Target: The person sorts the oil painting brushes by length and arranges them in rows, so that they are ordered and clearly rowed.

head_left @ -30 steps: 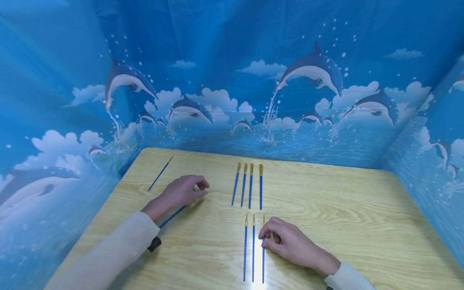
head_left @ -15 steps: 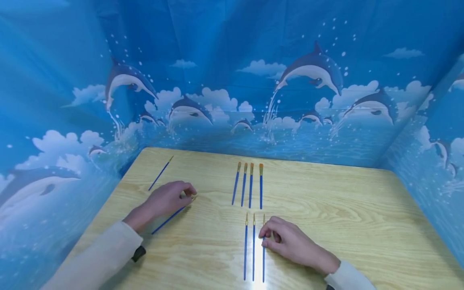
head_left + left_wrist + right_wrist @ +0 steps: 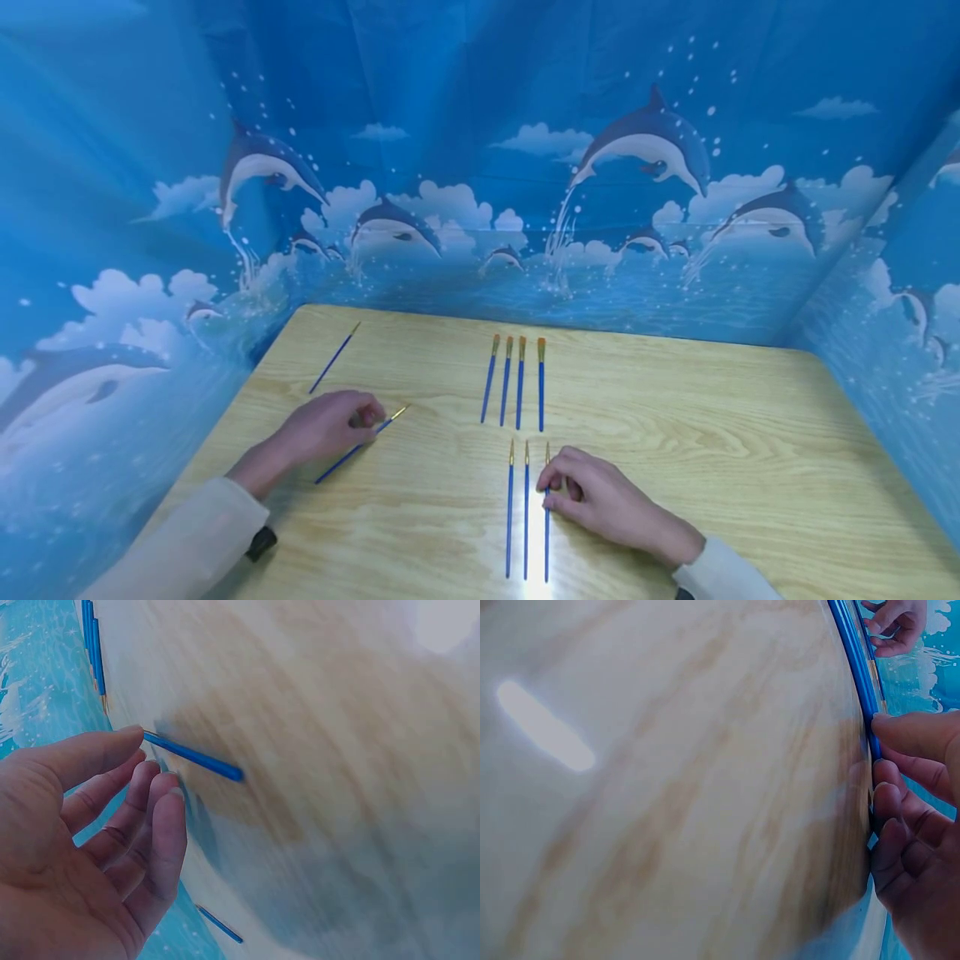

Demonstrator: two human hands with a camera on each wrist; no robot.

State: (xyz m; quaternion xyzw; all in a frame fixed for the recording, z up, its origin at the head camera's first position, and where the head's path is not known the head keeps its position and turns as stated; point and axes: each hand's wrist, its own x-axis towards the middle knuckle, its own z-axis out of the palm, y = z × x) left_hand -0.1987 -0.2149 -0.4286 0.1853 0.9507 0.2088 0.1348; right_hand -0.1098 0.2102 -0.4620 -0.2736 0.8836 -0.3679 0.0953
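Note:
In the head view my left hand (image 3: 330,427) is over a thin blue paintbrush (image 3: 341,464) lying slantwise on the left of the table. Thumb and forefinger close about its handle near the gold ferrule, and the handle (image 3: 196,757) runs out from the thumb tip in the left wrist view. My right hand (image 3: 596,500) pinches the upper handle of another thin blue paintbrush (image 3: 547,542), the rightmost of three lying side by side at front centre. The other two are a middle paintbrush (image 3: 527,517) and a left paintbrush (image 3: 510,517), both pointing away from me.
Behind that row lie several flat paintbrushes with orange bristles, among them a wide one (image 3: 542,383). A lone thin paintbrush (image 3: 333,360) slants near the far left corner of the wooden table (image 3: 675,400). A blue dolphin-print sheet (image 3: 465,275) surrounds the table's back and sides.
My left hand has moved left and towards me, down along the slanted paintbrush, uncovering its tip. The brush itself stays in place. My right hand and its paintbrush have not moved.

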